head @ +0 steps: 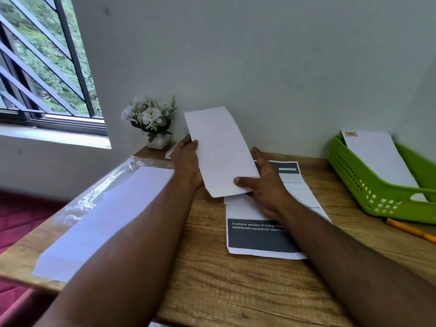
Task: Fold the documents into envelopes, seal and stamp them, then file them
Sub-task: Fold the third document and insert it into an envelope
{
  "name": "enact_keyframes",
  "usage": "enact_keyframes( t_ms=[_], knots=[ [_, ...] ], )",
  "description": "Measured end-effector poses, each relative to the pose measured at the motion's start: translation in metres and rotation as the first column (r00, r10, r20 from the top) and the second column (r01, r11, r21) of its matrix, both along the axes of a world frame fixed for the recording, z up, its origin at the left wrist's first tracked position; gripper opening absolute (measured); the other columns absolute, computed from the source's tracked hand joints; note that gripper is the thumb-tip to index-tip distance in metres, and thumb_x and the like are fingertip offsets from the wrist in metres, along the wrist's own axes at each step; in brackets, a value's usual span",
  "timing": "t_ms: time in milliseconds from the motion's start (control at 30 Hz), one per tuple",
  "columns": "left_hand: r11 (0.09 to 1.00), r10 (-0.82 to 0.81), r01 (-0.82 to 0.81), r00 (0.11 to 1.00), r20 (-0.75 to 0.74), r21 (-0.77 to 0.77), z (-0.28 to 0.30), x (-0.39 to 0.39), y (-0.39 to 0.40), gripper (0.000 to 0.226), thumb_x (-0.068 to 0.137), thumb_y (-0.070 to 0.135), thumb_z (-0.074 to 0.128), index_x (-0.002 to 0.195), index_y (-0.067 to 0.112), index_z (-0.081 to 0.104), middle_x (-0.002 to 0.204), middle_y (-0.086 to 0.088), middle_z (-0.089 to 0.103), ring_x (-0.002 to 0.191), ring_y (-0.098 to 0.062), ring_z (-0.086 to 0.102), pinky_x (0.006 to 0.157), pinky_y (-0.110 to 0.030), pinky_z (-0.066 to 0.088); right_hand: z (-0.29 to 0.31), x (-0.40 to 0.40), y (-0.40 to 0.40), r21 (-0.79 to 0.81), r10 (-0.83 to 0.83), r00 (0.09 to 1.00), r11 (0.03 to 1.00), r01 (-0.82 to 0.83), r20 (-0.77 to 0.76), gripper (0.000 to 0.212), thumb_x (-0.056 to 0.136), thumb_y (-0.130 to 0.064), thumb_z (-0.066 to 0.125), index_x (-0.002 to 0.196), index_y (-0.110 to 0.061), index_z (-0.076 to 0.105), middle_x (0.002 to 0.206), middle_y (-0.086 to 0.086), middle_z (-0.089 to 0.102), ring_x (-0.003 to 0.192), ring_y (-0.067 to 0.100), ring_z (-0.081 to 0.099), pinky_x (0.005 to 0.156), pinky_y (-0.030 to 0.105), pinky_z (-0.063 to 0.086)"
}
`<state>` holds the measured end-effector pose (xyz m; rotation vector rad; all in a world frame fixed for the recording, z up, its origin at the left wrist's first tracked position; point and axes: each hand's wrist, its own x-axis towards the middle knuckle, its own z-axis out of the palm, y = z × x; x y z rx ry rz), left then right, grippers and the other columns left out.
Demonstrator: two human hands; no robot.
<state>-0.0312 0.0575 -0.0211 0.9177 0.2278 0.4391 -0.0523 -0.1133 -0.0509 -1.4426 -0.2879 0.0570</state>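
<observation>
A white envelope [220, 149] is held up above the wooden desk [212, 286], tilted, with its upper end toward the wall and its lower end toward the person. It is gripped at its left edge by the left hand [186, 161], whose thumb lies on the front face. Its lower right corner is pinched by the right hand [266, 185], the thumb pressed on the front and the fingers spread behind the paper. Both hands are therefore clamped on the same envelope, one at each side.

Under the right hand a printed document [262, 234] is laid flat on the desk. A dark band with white text is seen at its near end, and another dark band at its far end; fold lines can be seen across it. A small edge of white paper is seen just below the envelope, but it cannot be told whether it belongs to the document.

To the left, a pack of white envelopes in clear plastic wrap [106, 208] is placed along the desk edge. To the right, a green plastic basket [368, 192] is standing, and one stamped envelope [377, 159] is leaned inside it. Just in front of the basket an orange pencil [410, 230] is lying. At the back, near the wall, a small white pot with white flowers [151, 121] is placed, with a spiral notebook [171, 151] beside it. A barred window [42, 64] is seen at the left.
</observation>
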Motion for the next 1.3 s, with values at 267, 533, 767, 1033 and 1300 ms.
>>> enact_keyframes(
  t_ms=[267, 533, 767, 1033, 1300],
  knots=[
    [0.984, -0.003, -0.003, 0.999, -0.035, -0.181, -0.003, 0.002, -0.004, 0.032, 0.093, 0.004, 0.046, 0.123, 0.006, 0.057, 0.123, -0.02, 0.062, 0.113, -0.039, 0.059, 0.093, -0.06, 0.047, -0.001, 0.002, 0.002, 0.268, -0.079, 0.993, 0.958, 0.099, -0.085, 0.051, 0.084, 0.015, 0.054, 0.11, -0.027, 0.066, 0.1, -0.01, 0.073, 0.091, 0.011, 0.069, 0.069, 0.029, 0.057],
    [0.809, -0.529, 0.578, 0.795, 0.297, -0.107, 0.002, -0.014, -0.019, 0.061, 0.081, 0.067, 0.05, 0.113, 0.016, 0.06, 0.108, -0.012, 0.063, 0.101, -0.032, 0.059, 0.102, -0.051, 0.038, 0.003, 0.0, 0.003, 0.252, -0.118, 0.982, 0.955, 0.153, -0.149, 0.023, 0.091, -0.007, 0.058, 0.108, -0.017, 0.071, 0.102, 0.002, 0.074, 0.09, 0.019, 0.071, 0.064, 0.034, 0.057],
    [0.799, -0.534, 0.584, 0.798, 0.28, -0.143, 0.0, -0.012, -0.032, 0.108, 0.029, 0.066, 0.083, 0.118, 0.017, 0.048, 0.11, -0.018, 0.053, 0.111, -0.047, 0.057, 0.099, -0.063, 0.04, 0.002, -0.003, 0.002, -0.061, -0.298, 0.954, 0.953, 0.297, -0.011, 0.018, 0.087, -0.034, 0.067, 0.095, -0.019, 0.071, 0.084, -0.002, 0.071, 0.072, 0.013, 0.063, 0.047, 0.022, 0.048],
    [0.821, -0.396, 0.499, 0.848, 0.352, -0.277, -0.005, -0.007, -0.023, 0.069, 0.065, 0.067, 0.061, 0.112, 0.017, 0.055, 0.101, -0.014, 0.061, 0.11, -0.035, 0.053, 0.105, -0.057, 0.036, 0.006, -0.021, 0.006, -0.201, -0.151, 0.616, 0.862, 0.465, 0.773, 0.042, 0.09, -0.052, 0.05, 0.095, -0.012, 0.062, 0.092, -0.005, 0.06, 0.083, 0.01, 0.054, 0.068, 0.022, 0.044],
    [0.817, -0.506, 0.551, 0.826, 0.248, -0.17, -0.006, -0.012, -0.029, 0.074, 0.072, 0.07, 0.056, 0.12, 0.015, 0.051, 0.097, -0.013, 0.061, 0.098, -0.031, 0.059, 0.084, -0.047, 0.053, -0.003, -0.02, 0.011, -0.461, 0.03, 0.643, 0.723, 0.515, 0.765, 0.053, 0.083, -0.03, 0.072, 0.125, -0.003, 0.055, 0.114, 0.013, 0.066, 0.099, 0.023, 0.063, 0.077, 0.019, 0.042]
  ],
)
